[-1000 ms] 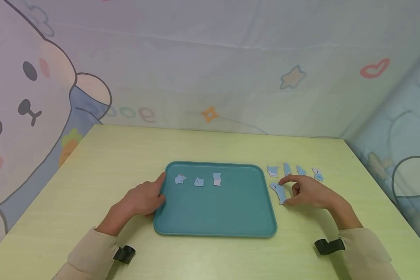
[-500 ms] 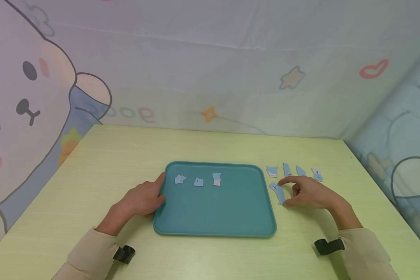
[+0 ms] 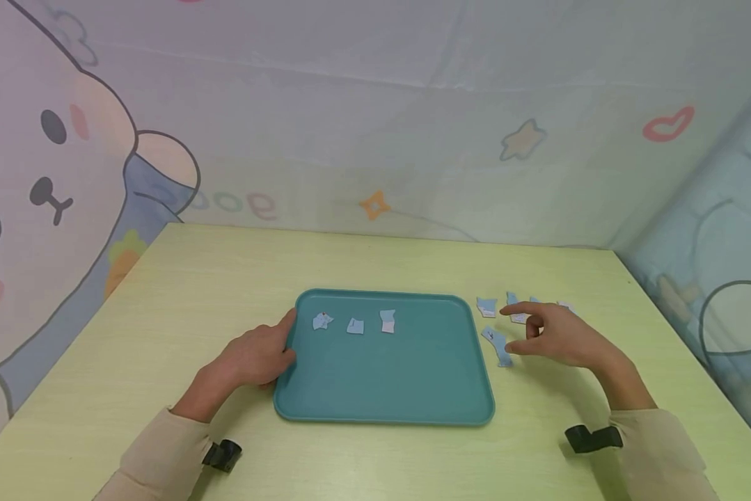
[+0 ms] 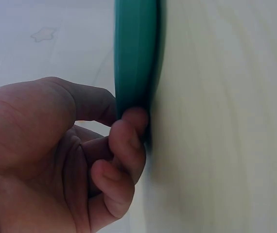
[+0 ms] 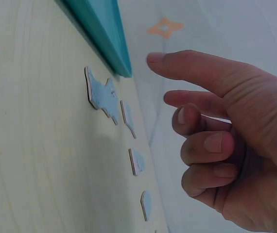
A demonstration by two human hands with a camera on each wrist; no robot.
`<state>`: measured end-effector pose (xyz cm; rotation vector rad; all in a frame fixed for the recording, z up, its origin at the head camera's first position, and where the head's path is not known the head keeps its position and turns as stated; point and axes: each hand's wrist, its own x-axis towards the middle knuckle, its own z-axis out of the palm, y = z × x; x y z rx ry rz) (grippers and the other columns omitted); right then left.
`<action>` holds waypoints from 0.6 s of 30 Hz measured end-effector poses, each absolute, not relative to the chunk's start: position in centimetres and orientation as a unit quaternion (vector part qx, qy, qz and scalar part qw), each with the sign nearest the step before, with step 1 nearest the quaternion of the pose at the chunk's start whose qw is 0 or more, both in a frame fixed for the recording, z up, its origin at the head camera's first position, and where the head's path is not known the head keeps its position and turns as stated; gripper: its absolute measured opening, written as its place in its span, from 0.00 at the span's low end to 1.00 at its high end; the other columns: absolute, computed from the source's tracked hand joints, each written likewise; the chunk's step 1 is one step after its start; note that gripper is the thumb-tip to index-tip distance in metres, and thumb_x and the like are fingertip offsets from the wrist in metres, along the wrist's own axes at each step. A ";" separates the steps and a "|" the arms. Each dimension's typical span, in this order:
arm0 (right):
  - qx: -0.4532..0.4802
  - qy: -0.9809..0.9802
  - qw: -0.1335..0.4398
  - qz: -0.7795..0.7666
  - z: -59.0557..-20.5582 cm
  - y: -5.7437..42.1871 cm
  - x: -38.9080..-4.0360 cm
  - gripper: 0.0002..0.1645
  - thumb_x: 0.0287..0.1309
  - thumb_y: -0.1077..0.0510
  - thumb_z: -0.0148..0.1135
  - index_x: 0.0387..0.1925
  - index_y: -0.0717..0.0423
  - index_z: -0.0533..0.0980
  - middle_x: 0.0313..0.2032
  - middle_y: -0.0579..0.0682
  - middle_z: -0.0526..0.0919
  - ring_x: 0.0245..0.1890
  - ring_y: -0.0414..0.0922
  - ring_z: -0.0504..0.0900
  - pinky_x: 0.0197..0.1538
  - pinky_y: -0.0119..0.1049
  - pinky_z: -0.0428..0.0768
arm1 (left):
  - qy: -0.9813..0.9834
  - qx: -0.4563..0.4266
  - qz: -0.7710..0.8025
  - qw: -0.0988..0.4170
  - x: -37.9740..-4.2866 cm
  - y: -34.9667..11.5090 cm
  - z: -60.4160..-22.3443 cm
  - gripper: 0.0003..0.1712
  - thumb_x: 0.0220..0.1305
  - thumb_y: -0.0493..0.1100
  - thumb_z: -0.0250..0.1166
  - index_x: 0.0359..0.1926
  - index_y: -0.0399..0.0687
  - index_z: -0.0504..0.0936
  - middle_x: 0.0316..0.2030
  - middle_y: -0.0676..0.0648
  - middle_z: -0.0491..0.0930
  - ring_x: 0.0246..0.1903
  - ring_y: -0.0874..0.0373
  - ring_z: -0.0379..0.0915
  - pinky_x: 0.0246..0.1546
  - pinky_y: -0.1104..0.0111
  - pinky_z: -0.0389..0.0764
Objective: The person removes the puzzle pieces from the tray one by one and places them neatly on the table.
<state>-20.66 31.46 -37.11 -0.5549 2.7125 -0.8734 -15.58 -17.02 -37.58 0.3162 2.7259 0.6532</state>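
Note:
My left hand [image 3: 256,355] holds the left edge of a teal tray [image 3: 425,390]; in the left wrist view, thumb and fingertips meet its rim [image 4: 137,48]. My right hand [image 3: 559,335] hovers over the table to the right of the tray, thumb and index finger spread apart with nothing between them, the other fingers curled. Beneath it lies a long light-blue puzzle piece [image 3: 495,341], flat on the table beside the tray's right rim; the right wrist view shows this long piece [image 5: 102,97] well apart from the fingers.
On the tray lie a jagged puzzle piece [image 3: 321,321], a small one [image 3: 355,325] and a blue-and-pink one [image 3: 388,321]. Behind my right hand, several more pieces line the table, with a blue-and-white piece [image 3: 486,307] leftmost. A printed curtain [image 3: 350,125] hangs behind the table [image 3: 225,264].
My right hand has let go of the long puzzle piece and risen off it, moving slightly back and right. The piece stays on the table. My left hand and the tray hold still.

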 end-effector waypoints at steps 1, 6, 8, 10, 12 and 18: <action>-0.189 0.930 0.106 -0.297 -37.0 31.3 -20.6 0.37 0.60 0.52 0.76 0.68 0.58 0.76 0.26 0.46 0.74 0.23 0.37 0.68 0.29 0.33 0.69 | 0.954 0.111 0.229 0.159 -15.6 -17.0 -37.6 0.44 0.72 0.37 0.51 0.82 0.27 0.46 0.13 0.51 0.71 0.13 0.59 0.68 0.19 0.68 0.62; -0.195 0.933 0.048 -0.300 -36.6 30.5 -20.5 0.33 0.63 0.52 0.75 0.66 0.57 0.78 0.25 0.45 0.74 0.22 0.37 0.67 0.28 0.34 0.68 | 0.954 0.111 0.229 0.160 -15.5 -17.0 -37.5 0.44 0.71 0.37 0.51 0.82 0.27 0.45 0.13 0.50 0.72 0.13 0.59 0.68 0.19 0.68 0.63; -0.197 0.933 0.033 -0.299 -36.5 30.3 -20.4 0.32 0.63 0.52 0.75 0.66 0.57 0.78 0.25 0.45 0.74 0.21 0.37 0.68 0.28 0.34 0.68 | 0.954 0.111 0.228 0.161 -15.5 -17.0 -37.5 0.44 0.72 0.37 0.51 0.82 0.27 0.45 0.13 0.50 0.72 0.13 0.59 0.69 0.19 0.67 0.64; -0.197 0.933 0.023 -0.300 -36.4 30.0 -20.4 0.32 0.63 0.52 0.75 0.66 0.57 0.78 0.25 0.44 0.75 0.22 0.37 0.68 0.28 0.34 0.68 | 0.954 0.110 0.227 0.162 -15.5 -17.0 -37.5 0.44 0.72 0.37 0.51 0.82 0.27 0.45 0.13 0.50 0.72 0.13 0.59 0.69 0.19 0.67 0.65; -0.194 0.933 0.019 -0.302 -36.3 29.9 -20.3 0.31 0.63 0.52 0.75 0.65 0.56 0.79 0.26 0.45 0.75 0.22 0.38 0.69 0.28 0.34 0.69 | 0.954 0.109 0.226 0.162 -15.5 -17.0 -37.5 0.44 0.72 0.37 0.51 0.82 0.28 0.45 0.14 0.50 0.72 0.13 0.59 0.69 0.20 0.67 0.65; -0.190 0.933 0.016 -0.305 -35.9 29.2 -20.2 0.28 0.63 0.54 0.74 0.63 0.53 0.80 0.26 0.46 0.76 0.22 0.39 0.70 0.29 0.34 0.70 | 0.955 0.108 0.224 0.162 -15.5 -17.0 -37.5 0.44 0.72 0.37 0.52 0.82 0.28 0.45 0.13 0.50 0.72 0.14 0.59 0.70 0.20 0.67 0.65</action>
